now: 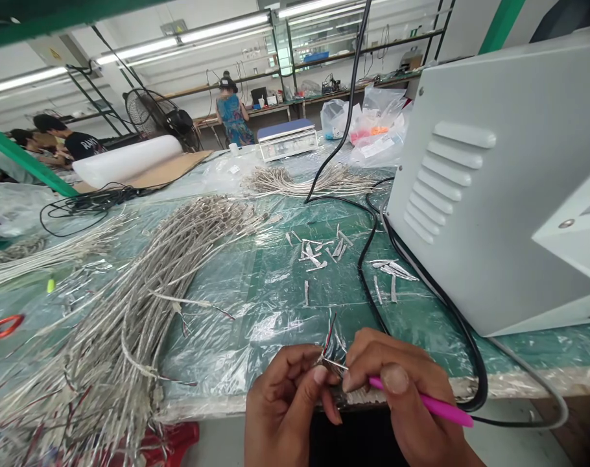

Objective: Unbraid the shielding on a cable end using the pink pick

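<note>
My left hand (295, 392) is closed, pinching a cable end (327, 360) from which thin red and dark wires stick up. Most of that cable is hidden behind my fingers. In my right hand (397, 383), also closed, lies a slim pink-handled tool (438, 408); a thin metallic piece reaches from near its fingertips to the cable end, but I cannot make out whether it belongs to the tool. Both hands almost touch at the table's front edge. Just beyond them, short silvery foil strips (319, 250) are scattered on the plastic-covered green table (266, 318).
A large bundle of cables (168, 259) covers the left side, with orange-handled scissors (3, 327) at the far left. On the right stands a grey machine box (470, 194), with a black cord (367, 259) before it. Farther back are a scale (288, 139) and several people.
</note>
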Available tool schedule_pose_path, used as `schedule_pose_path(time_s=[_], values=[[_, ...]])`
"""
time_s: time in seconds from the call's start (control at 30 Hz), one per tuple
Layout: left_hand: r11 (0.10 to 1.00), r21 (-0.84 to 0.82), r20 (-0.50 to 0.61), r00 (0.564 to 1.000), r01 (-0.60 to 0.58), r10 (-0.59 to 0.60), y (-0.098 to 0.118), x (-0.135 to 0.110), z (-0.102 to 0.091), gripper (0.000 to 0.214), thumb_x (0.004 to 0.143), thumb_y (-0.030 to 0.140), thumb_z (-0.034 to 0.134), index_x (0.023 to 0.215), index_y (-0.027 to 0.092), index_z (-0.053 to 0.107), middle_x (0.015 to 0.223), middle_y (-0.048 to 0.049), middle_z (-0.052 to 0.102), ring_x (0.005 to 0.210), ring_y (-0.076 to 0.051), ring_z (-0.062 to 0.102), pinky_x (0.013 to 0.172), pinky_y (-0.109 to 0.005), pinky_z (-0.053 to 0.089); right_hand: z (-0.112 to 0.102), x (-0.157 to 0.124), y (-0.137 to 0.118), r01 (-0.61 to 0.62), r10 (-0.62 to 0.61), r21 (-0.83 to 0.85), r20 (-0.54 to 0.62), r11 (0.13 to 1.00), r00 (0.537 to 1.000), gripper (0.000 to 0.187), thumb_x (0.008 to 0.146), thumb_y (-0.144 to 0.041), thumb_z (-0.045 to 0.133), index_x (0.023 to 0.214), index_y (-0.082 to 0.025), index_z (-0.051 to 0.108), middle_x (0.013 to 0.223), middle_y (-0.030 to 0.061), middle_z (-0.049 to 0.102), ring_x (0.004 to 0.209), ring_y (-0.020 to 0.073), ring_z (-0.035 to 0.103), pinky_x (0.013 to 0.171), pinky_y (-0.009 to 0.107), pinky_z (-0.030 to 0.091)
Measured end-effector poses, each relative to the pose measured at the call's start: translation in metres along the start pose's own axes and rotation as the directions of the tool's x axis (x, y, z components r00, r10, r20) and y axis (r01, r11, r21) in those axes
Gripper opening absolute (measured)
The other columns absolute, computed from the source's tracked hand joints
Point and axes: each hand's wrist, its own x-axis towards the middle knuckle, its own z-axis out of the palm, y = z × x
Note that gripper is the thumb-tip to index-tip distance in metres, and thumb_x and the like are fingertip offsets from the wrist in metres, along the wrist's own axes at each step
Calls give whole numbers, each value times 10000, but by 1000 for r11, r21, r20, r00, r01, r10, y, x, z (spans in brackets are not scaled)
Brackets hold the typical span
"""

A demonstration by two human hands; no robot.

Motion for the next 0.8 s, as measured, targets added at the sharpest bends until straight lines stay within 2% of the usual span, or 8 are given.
schedule_pose_path(time_s=[0.4, 0.53, 0.67, 0.8], values=[[1000, -30, -31, 1000, 4, -5, -1, 0, 3, 90, 807, 206, 711, 889, 174, 694, 707, -11, 707, 473, -91, 579, 528, -205, 455, 5, 0, 3, 75, -76, -17, -66, 997, 995, 353, 1010, -260, 369, 807, -173, 644, 698, 33, 605, 673, 143, 565, 608, 288, 413], [1000, 0, -46, 999, 5, -5, -2, 0, 3, 110, 794, 210, 724, 888, 172, 681, 695, -8, 701, 465, -95, 578, 525, -207, 455, 7, -1, 4, 64, -71, -75, -102, 995, 992, 353, 1012, -241, 354, 793, -175, 624, 700, 22, 581, 649, 125, 541, 588, 275, 396], [1000, 9, -59, 998, -5, 6, -3, 0, 2, 134, 778, 216, 737, 880, 175, 660, 611, 18, 661, 453, -109, 577, 520, -212, 461, 8, 1, 4, 81, -93, -155, -76, 985, 993, 299, 1001, -196, 380, 829, -186, 624, 697, 9, 561, 671, 121, 533, 595, 266, 391], [1000, 24, -79, 997, 0, 2, -2, -1, 3, 148, 771, 206, 742, 871, 175, 638, 701, -7, 715, 445, -97, 579, 510, -195, 453, 6, 1, 4, 89, -96, -60, -119, 994, 988, 323, 1007, -253, 385, 832, -181, 647, 716, 25, 586, 683, 135, 552, 598, 279, 400]])
